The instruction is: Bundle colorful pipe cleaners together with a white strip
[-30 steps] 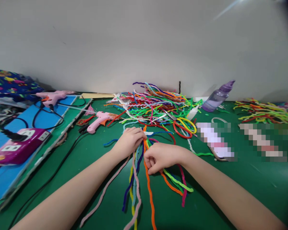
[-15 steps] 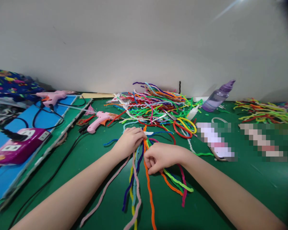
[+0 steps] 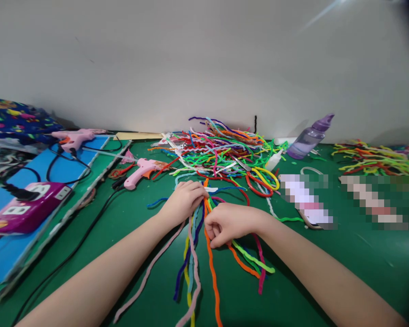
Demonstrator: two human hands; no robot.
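My left hand [image 3: 189, 198] is closed on the upper part of a bunch of fuzzy pipe cleaners, whose gathered end pokes out past its fingertips. Pink [image 3: 195, 277], yellow, light blue and dark blue [image 3: 177, 286] strands trail from beneath it toward me. Just to the right, my right hand [image 3: 223, 225] has its fingers curled around an orange pipe cleaner [image 3: 211, 277] that runs down to the near edge. Green [image 3: 259, 261], magenta and more orange strands stick out under the right hand. A small white piece [image 3: 211, 190] lies by the fingertips.
Behind the hands is a heap of pipe cleaners [image 3: 218, 145] with scissors [image 3: 264, 179] and a small white bottle [image 3: 273, 160]. Leftward lie pink glue guns [image 3: 143, 171] and a purple power strip [image 3: 30, 206]. A purple water bottle [image 3: 308, 136] and phone [image 3: 306, 202] are rightward.
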